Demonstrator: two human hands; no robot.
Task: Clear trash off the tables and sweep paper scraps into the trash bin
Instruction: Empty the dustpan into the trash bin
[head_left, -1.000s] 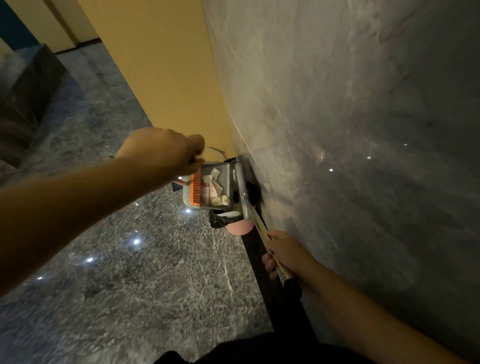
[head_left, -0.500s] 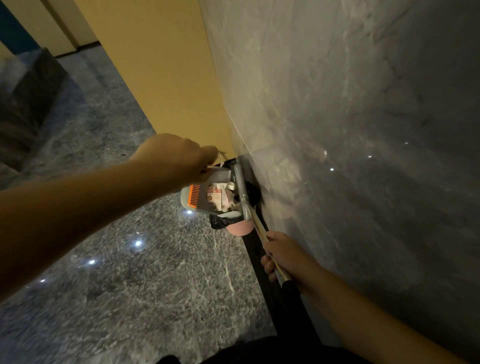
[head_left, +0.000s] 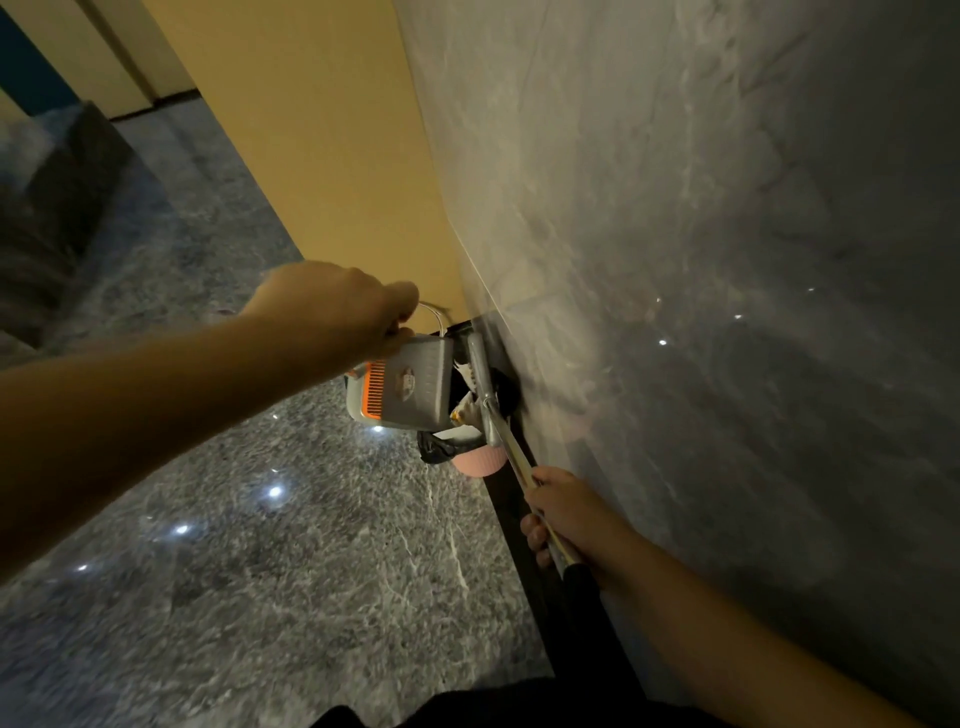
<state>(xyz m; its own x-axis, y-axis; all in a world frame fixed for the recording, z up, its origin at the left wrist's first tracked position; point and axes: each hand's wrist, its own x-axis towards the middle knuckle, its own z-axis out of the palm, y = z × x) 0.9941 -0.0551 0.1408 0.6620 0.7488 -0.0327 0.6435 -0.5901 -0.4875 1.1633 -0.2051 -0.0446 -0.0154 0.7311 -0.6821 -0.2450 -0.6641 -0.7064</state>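
Observation:
My left hand (head_left: 337, 306) grips the top of a grey dustpan (head_left: 410, 387) with an orange comb edge. The pan is tipped over a pink trash bin (head_left: 480, 461) lined with a black bag (head_left: 439, 448), standing on the floor against the marble wall. White paper scraps (head_left: 466, 405) show at the pan's lip, just above the bin. My right hand (head_left: 566, 512) holds the broom handle (head_left: 511, 452), a metal pole that runs up along the wall beside the pan. The broom's head is hidden behind the dustpan.
A grey marble wall (head_left: 701, 260) fills the right side, with a dark skirting strip (head_left: 511, 525) at its foot. A yellow wall panel (head_left: 322, 145) lies beyond it. The glossy grey stone floor (head_left: 260, 571) spreads to the left. A dark blurred block (head_left: 57, 208) sits far left.
The dustpan has tilted from level, with scraps lying inside it, to steeply tipped over the bin. My left hand rose and turned with it. My right hand stayed on the broom handle.

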